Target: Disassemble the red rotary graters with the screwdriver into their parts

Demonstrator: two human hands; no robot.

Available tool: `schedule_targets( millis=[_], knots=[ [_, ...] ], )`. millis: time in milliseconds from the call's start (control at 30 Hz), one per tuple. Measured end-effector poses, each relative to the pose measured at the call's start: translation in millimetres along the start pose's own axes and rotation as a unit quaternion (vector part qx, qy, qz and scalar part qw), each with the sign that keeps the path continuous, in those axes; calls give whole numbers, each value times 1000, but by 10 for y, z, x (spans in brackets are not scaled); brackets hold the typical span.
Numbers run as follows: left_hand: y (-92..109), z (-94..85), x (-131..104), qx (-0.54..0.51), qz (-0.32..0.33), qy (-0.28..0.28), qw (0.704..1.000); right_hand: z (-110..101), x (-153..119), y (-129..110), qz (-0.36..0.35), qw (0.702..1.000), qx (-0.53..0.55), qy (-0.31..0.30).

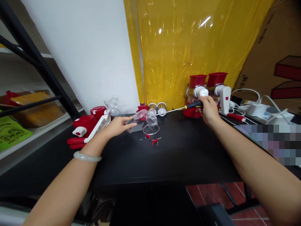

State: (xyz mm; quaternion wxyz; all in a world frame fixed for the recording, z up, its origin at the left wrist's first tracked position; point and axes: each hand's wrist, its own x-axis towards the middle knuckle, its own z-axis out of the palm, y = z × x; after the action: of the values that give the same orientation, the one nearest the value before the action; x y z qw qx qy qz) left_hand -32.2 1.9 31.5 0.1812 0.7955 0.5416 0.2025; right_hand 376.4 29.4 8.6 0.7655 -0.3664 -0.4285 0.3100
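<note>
My left hand (119, 126), a pale bangle on its wrist, grips the left side of a clear plastic housing (141, 117) on the black table (169, 157). In my right hand (208, 110) is a screwdriver (194, 104) with a black and yellow handle, held almost level. Its long shaft points left, and the tip is at the right part of the clear housing; whether it touches a screw is too small to tell. Just in front of the housing lie small red parts (154, 142) and several tiny screws (157, 143).
Red bases (85, 124) and a white crank handle (96, 128) stand at the left. Behind the housing are metal drums (161, 108). Two red-topped grinders (217, 79) stand at the back right, beside white cables and plugs (256, 108). A shelf is far left.
</note>
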Motion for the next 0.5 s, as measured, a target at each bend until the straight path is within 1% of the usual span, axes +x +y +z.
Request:
schedule_targets(
  millis=[67,100,200,267,367,500],
  knots=[
    [11,-1,-4,0,0,1,1000,24,-9,-14,-3,1000,0,25],
    [14,0,-6,-1,1,2,1000,41,-18,-27,1,1000,13,27],
    [10,3,-3,-1,3,0,1000,86,-48,-77,29,996,85,11],
    [3,5,1,-4,0,0,1000,98,-62,-103,48,992,115,8],
    [2,3,2,-5,1,1,1000,92,-61,-117,58,992,115,5],
    [19,-5,-7,4,4,3,1000,74,-51,-118,40,994,98,-5]
  ],
)
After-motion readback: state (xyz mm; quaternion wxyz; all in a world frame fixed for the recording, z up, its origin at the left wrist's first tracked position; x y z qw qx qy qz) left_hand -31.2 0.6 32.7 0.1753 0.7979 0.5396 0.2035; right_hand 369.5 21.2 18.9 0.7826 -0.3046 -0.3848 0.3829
